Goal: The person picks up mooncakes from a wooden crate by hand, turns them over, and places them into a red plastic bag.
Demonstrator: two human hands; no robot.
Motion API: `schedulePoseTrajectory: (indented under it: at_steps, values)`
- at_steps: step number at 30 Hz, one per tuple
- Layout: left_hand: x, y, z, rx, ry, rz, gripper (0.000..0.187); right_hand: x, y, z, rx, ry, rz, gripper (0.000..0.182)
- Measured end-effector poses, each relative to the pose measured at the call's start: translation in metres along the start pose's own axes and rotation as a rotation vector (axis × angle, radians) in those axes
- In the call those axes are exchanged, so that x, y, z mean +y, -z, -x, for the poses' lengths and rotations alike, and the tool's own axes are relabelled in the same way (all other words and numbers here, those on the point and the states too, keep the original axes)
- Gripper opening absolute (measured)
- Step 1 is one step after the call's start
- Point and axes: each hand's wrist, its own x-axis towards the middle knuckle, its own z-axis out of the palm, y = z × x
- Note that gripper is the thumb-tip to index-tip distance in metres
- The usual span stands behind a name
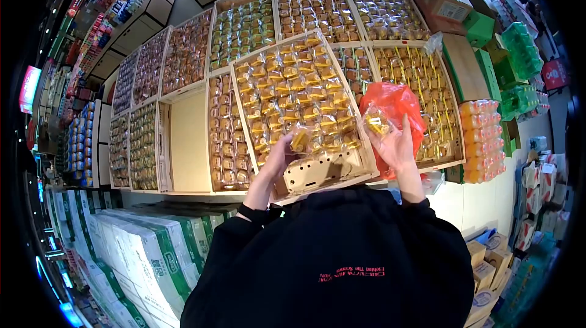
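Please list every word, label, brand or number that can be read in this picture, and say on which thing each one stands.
No text can be read for certain.
Black top: two lines of red print, upside down to the camera and too small to read.
Green-and-white cartons: small marks, too blurred to read.
Snack packets and bottle packs: labels too small to read.

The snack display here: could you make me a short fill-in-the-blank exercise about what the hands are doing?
1. The right hand holds one wrapped snack in front of a ____ plastic bag.
2. The left hand picks a yellow snack from the cardboard ____.
3. The person's sleeve is ____.

Missing words: red; box; black
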Motion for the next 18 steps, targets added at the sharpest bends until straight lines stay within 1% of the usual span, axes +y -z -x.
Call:
schedulePoseTrajectory:
  at_steps: [1, 2, 4, 5, 6, 7, 8, 9, 10, 12, 13, 14, 16, 17, 18]
  values:
    - [-0.001, 0.003, -0.001, -0.038, 0.039, -0.013, 0.053, -0.001, -0.001, 0.0, -0.039, -0.022, 0.009, 0.055]
    - [-0.002, 0.007, -0.001, -0.037, 0.042, -0.013, 0.053, -0.002, 0.001, -0.002, -0.036, -0.022, 0.008, 0.055]
    - [-0.004, 0.01, 0.0, -0.115, 0.098, 0.12, 0.055, -0.002, 0.007, -0.003, 0.026, 0.025, 0.253, 0.045]
    - [-0.002, 0.007, 0.003, -0.115, 0.053, 0.099, 0.051, -0.002, 0.007, -0.003, 0.03, 0.023, 0.252, 0.045]
    - [-0.004, 0.009, 0.003, -0.113, 0.058, 0.101, 0.051, -0.001, 0.007, -0.002, 0.069, 0.018, 0.344, 0.041]
    - [-0.005, 0.01, 0.002, -0.124, 0.039, -0.011, 0.046, -0.001, 0.007, -0.002, 0.108, 0.014, 0.436, 0.037]
    - [-0.005, 0.011, 0.0, -0.135, 0.021, -0.122, 0.043, -0.002, 0.012, -0.002, 0.114, 0.012, 0.433, 0.037]
    - [-0.005, 0.013, -0.003, -0.121, 0.059, -0.077, 0.039, -0.003, 0.019, -0.004, 0.095, 0.005, 0.474, 0.037]
    - [-0.009, 0.017, -0.007, -0.12, 0.064, -0.076, 0.039, -0.003, 0.024, -0.003, 0.076, -0.003, 0.515, 0.037]
    - [-0.022, 0.033, -0.022, 0.015, -0.023, -0.258, 0.036, -0.004, 0.018, 0.0, 0.11, -0.01, 0.507, 0.035]
    - [-0.023, 0.04, -0.028, 0.061, 0.022, -0.258, 0.03, -0.004, 0.016, 0.001, 0.143, -0.015, 0.5, 0.034]
    - [-0.024, 0.047, -0.034, 0.06, 0.025, -0.258, 0.03, -0.007, 0.016, 0.0, 0.146, -0.016, 0.499, 0.034]
    - [-0.033, 0.056, -0.038, 0.208, -0.107, -0.037, 0.036, -0.009, 0.021, 0.004, 0.136, 0.01, 0.517, 0.035]
    - [-0.035, 0.053, -0.036, 0.242, -0.089, 0.124, 0.027, -0.007, 0.018, 0.006, 0.187, 0.054, 0.51, 0.036]
    - [-0.043, 0.056, -0.037, 0.244, -0.086, 0.123, 0.027, -0.007, 0.02, 0.007, 0.189, 0.053, 0.508, 0.036]
